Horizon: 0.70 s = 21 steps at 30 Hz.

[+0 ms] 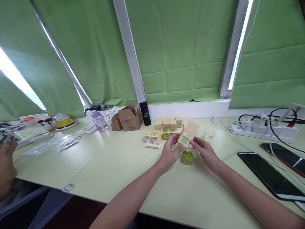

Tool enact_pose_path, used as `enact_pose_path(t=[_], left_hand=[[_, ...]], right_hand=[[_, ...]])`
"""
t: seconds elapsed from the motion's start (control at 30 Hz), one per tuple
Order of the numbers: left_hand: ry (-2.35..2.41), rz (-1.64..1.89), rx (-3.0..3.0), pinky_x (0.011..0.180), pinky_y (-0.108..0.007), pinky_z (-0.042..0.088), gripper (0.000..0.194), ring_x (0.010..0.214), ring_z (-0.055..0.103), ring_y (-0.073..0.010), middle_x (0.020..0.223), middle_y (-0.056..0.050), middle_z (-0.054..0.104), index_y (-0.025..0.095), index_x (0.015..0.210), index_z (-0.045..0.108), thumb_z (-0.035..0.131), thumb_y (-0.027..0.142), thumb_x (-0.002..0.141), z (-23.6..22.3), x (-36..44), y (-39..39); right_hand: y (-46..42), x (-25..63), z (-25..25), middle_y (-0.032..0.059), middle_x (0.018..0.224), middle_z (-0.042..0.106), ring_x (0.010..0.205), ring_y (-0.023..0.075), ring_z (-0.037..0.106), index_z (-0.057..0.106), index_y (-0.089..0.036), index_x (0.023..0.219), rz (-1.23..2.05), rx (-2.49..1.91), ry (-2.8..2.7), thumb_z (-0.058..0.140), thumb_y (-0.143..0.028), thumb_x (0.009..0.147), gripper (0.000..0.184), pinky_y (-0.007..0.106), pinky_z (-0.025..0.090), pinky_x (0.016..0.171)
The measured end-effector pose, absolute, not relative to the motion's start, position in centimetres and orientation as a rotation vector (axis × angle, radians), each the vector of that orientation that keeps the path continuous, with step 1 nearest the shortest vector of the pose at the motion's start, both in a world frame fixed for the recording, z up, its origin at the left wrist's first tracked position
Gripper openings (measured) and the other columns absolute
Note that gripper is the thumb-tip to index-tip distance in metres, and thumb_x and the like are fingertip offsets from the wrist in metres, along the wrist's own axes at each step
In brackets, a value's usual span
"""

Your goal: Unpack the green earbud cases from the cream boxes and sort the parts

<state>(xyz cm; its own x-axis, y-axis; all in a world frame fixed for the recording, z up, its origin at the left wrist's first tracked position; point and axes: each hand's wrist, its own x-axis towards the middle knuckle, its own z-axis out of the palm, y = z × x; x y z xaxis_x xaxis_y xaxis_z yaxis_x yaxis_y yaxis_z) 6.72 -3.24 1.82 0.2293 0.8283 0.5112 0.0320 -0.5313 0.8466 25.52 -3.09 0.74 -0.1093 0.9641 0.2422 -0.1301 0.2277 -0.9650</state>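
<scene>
Between my two hands is a small kraft cardboard box (191, 128) with a green-edged window, tilted above the table. My left hand (169, 152) grips its left side, thumb at the lower edge. My right hand (205, 152) pinches its lower right corner. Just below, on the table, sits a small clear jar with a green lid (188, 155). Behind my left hand lie two open-ended kraft boxes (152, 136) and some green lids (165, 136). A row of closed kraft boxes (169, 123) stands further back. Clear cups with yellow inside (209, 135) are behind my right hand.
A brown carton (131, 118), a black cylinder (145, 113) and a purple-tinted bottle (99, 121) stand along the back. At right are a tablet (269, 173), a phone (286, 156) and a power strip (264, 131) with cables. Another person's hand (7, 156) shows at far left.
</scene>
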Motion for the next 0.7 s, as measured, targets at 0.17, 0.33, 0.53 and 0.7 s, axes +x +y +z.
enact_pose_path(t=[0.17, 0.33, 0.53, 0.7], left_hand=[[0.867, 1.345, 1.839, 0.104, -0.040, 0.044, 0.043, 0.128, 0.059, -0.0257, 0.138, -0.012, 0.064, 0.022, 0.137, 0.055, 0.064, 0.038, 0.097, 1.84, 6.53, -3.36], [0.891, 1.325, 1.871, 0.104, -0.040, 0.044, 0.043, 0.129, 0.058, -0.0256, 0.140, -0.011, 0.063, 0.024, 0.138, 0.054, 0.062, 0.036, 0.099, 1.86, 6.42, -3.41], [0.899, 1.320, 1.882, 0.105, -0.041, 0.044, 0.043, 0.130, 0.058, -0.0261, 0.141, -0.010, 0.063, 0.024, 0.139, 0.054, 0.062, 0.035, 0.098, 1.77, 6.31, -3.35], [0.909, 1.322, 1.880, 0.105, -0.042, 0.045, 0.044, 0.129, 0.058, -0.0271, 0.141, -0.011, 0.063, 0.024, 0.140, 0.054, 0.062, 0.033, 0.097, 1.77, 6.26, -3.39]], right_hand=[[-3.05, 25.49, 0.74, 0.0081, 0.122, 0.075, 0.110, 0.0277, 0.064, 0.074, -0.025, 0.114, 1.179, -0.897, -1.286, 0.078, -0.064, 0.078, 0.053, 0.039, 0.049, 0.097], [-3.13, 25.42, 0.80, 0.0097, 0.126, 0.073, 0.115, 0.0297, 0.063, 0.073, -0.025, 0.116, 1.207, -0.892, -1.268, 0.079, -0.063, 0.078, 0.054, 0.041, 0.048, 0.098], [-3.12, 25.44, 0.73, 0.0091, 0.125, 0.074, 0.116, 0.0295, 0.064, 0.074, -0.025, 0.116, 1.215, -0.894, -1.265, 0.079, -0.062, 0.078, 0.053, 0.041, 0.048, 0.099], [-3.21, 25.36, 0.86, 0.0092, 0.123, 0.075, 0.113, 0.0298, 0.064, 0.075, -0.026, 0.116, 1.198, -0.910, -1.271, 0.079, -0.064, 0.076, 0.055, 0.041, 0.049, 0.097]])
